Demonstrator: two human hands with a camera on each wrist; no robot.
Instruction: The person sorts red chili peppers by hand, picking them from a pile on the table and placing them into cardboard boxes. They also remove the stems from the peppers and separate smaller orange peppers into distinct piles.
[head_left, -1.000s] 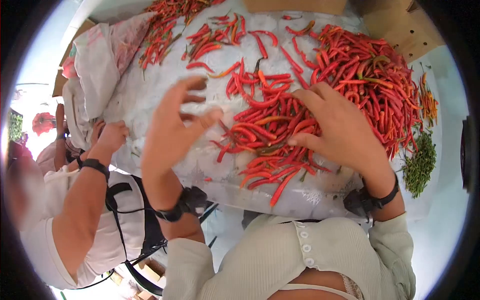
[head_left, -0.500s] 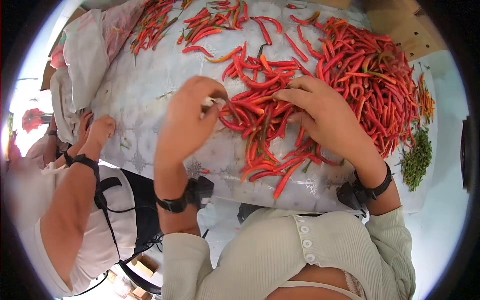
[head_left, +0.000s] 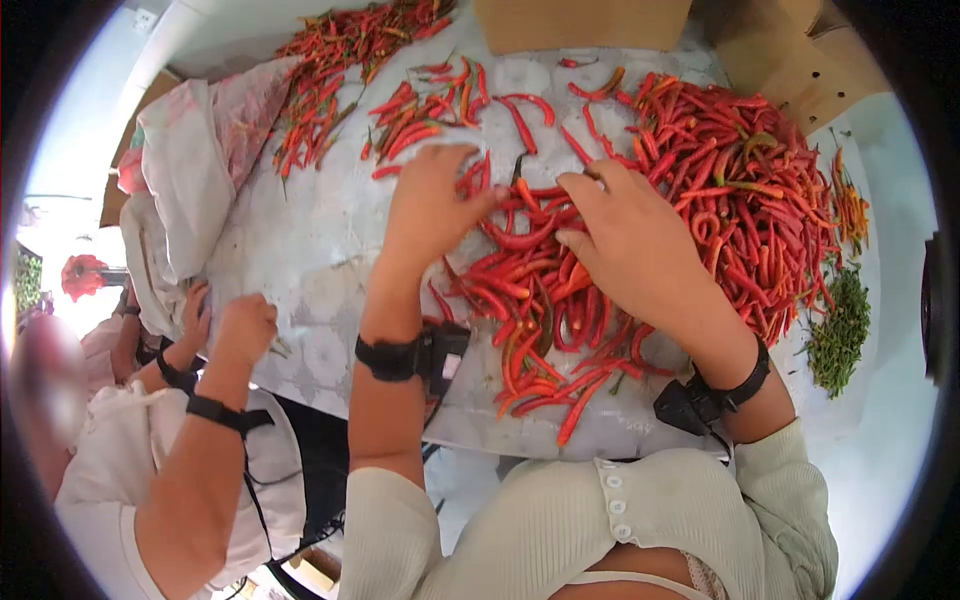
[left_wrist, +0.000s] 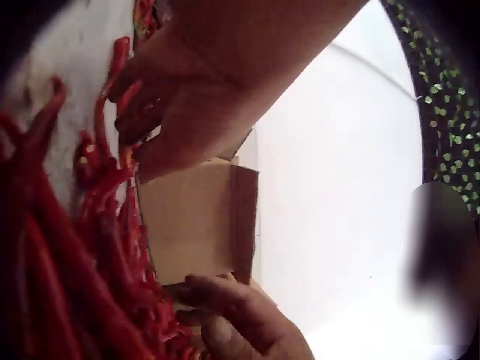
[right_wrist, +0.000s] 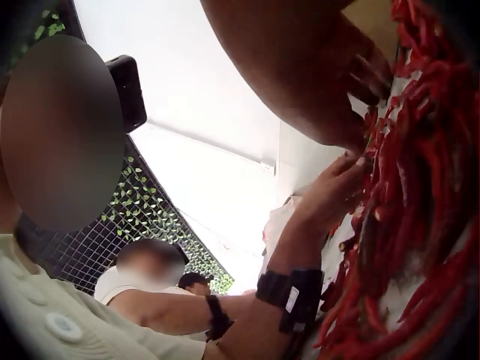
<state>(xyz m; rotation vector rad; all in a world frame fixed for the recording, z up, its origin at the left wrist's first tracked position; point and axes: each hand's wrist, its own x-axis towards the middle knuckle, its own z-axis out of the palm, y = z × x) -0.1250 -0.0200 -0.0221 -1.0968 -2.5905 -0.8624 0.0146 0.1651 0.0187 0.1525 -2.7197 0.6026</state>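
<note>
Chillies [head_left: 570, 422] (slim, red, curvy tanglers) sit heaped on the pale patterned table [head_left: 310, 250], below my left hand [head_left: 430, 210] and right hand [head_left: 640, 240], fingers parted from thumbs; snagged stems could drag neighbours off the near edge.

So the table [head_left: 310, 270]'s wearing a whitish cover with a kinda snowflakey print, and a cardboard box [head_left: 580, 25] is sitting at its far edge. White wall or ceiling [left_wrist: 337, 187], can't tell which, is filling lots of the wrist views, beside a dark grid panel [right_wrist: 139, 206] showing green leaves. Bright light's glaring on the head view's left.
</note>
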